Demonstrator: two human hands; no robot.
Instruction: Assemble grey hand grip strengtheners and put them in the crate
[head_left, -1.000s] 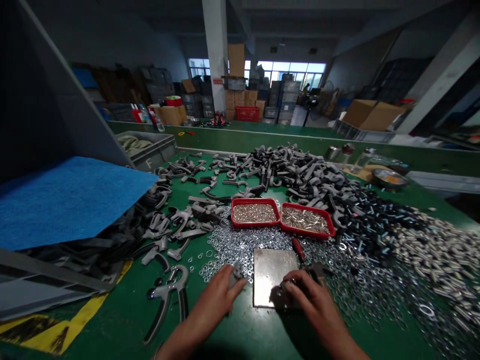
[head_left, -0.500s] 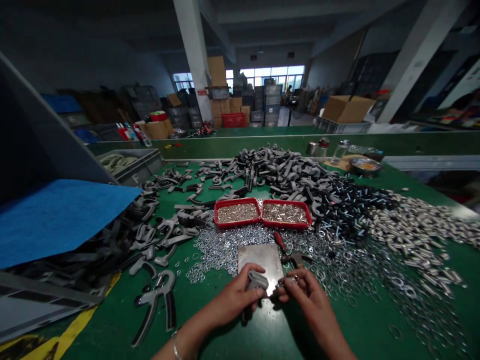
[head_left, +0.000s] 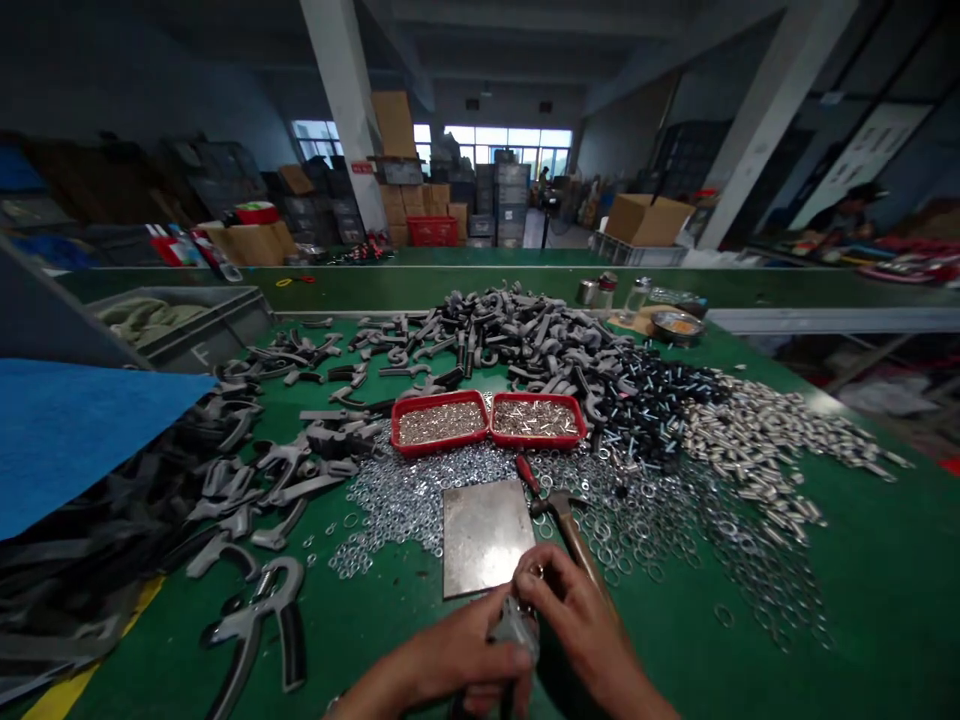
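Observation:
My left hand (head_left: 469, 655) is closed around a grey handle part (head_left: 516, 628), held upright near the table's front edge. My right hand (head_left: 574, 620) pinches a small metal ring at the top of that part; the fingers are pressed together. A bare steel plate (head_left: 484, 530) lies just beyond both hands. A hammer (head_left: 566, 525) with a wooden handle rests to the plate's right, touching neither hand.
Two red trays (head_left: 442, 423) of small metal pieces sit behind the plate, amid loose washers (head_left: 390, 505). Grey handle parts (head_left: 525, 335) pile up at the back, black bolts (head_left: 660, 400) and metal sleeves (head_left: 765, 440) to the right. A finished gripper (head_left: 259, 625) and blue sheet (head_left: 67, 430) lie left.
Both hands have drawn back toward me off the plate. The left hand picked up the grey part and the right hand met it with a ring. My head turned left.

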